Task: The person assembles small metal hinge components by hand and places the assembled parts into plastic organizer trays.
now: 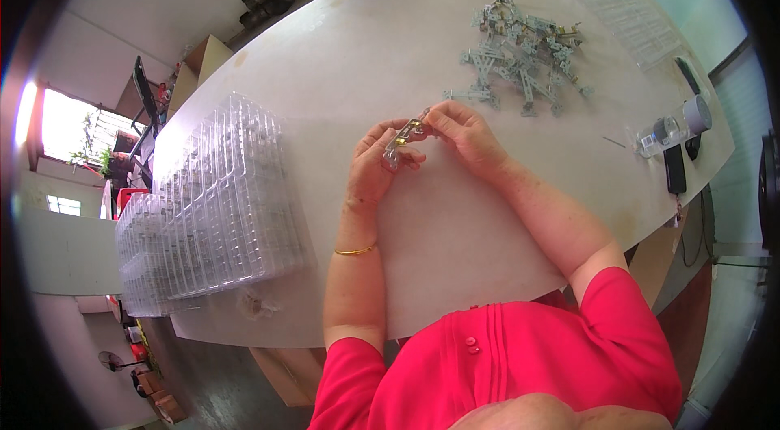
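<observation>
A small metal part [404,137], silvery with brassy patches, is held between the two hands above the near middle of the worktop [455,227]. Its lower end is gripped by the left hand [372,168], whose fingers are curled around it. Its upper end is pinched at the fingertips of the right hand [467,136]. The part is held at a slant, its upper end pointed toward the right; its finer details are too small to be made out. A gold bracelet [355,251] is worn on the left wrist, and a red top [496,349] is seen along the lower edge.

Beyond the right hand, a loose pile of metal parts [528,60] is heaped on the worktop (a few strays are spread along its near edge). To the left, clear plastic trays [231,194] are stacked high near the edge, well apart from the hands. More clear sheeting, molded in rows [609,3], is laid flat at the far right. Near the right edge, a clear bottle with a grey cap [662,133] is seen lying on its side, with a black oblong object [675,170] placed just beside it. A thin dark rod [614,141] is left near the bottle.
</observation>
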The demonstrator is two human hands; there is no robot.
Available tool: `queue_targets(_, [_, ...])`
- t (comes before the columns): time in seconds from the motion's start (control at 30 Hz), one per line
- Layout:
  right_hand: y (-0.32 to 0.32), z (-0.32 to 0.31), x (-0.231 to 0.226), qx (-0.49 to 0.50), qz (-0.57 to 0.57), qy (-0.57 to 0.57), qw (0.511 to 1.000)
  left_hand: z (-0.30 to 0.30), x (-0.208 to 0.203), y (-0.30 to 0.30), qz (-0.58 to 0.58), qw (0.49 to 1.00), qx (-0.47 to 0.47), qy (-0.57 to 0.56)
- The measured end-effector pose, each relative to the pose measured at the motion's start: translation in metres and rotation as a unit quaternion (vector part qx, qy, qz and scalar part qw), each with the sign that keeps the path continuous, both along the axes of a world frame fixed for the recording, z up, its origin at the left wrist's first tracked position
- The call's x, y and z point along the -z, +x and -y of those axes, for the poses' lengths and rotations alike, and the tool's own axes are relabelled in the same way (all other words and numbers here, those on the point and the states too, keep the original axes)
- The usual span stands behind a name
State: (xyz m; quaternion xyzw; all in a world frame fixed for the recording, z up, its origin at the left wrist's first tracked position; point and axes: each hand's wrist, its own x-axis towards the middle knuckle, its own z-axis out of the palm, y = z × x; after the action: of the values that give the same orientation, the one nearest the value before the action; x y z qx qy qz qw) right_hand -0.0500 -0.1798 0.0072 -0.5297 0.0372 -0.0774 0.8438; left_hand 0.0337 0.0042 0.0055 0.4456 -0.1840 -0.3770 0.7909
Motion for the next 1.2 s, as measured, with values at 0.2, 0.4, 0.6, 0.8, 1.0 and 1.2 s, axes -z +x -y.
queue_targets(0.2, [0.002, 0.002, 0.005, 0.004, 0.028, -0.011, 1.0, 0.004, 0.001, -0.003, 0.034, 0.999, 0.001, 0.004])
queue_targets(0.4, [0.004, 0.002, 0.008, -0.004, 0.003, 0.06, 0.998, 0.004, 0.004, -0.005, 0.048, 0.999, -0.017, 0.004])
queue_targets(0.6, [0.007, 0.002, 0.016, 0.004, 0.01, 0.132, 0.991, 0.005, 0.003, -0.007, 0.085, 0.993, -0.071, 0.044])
queue_targets(0.8, [0.005, 0.001, 0.01, -0.024, 0.001, 0.063, 0.998, 0.01, 0.006, -0.006, 0.166, 0.973, -0.152, 0.046])
queue_targets(1.0, [0.003, -0.007, 0.01, -0.006, -0.012, -0.118, 0.993, 0.009, 0.011, -0.004, 0.128, 0.977, -0.168, -0.019])
queue_targets(1.2, [-0.004, -0.015, -0.002, 0.02, 0.008, -0.037, 0.999, 0.006, 0.007, -0.005, 0.108, 0.981, -0.155, 0.038])
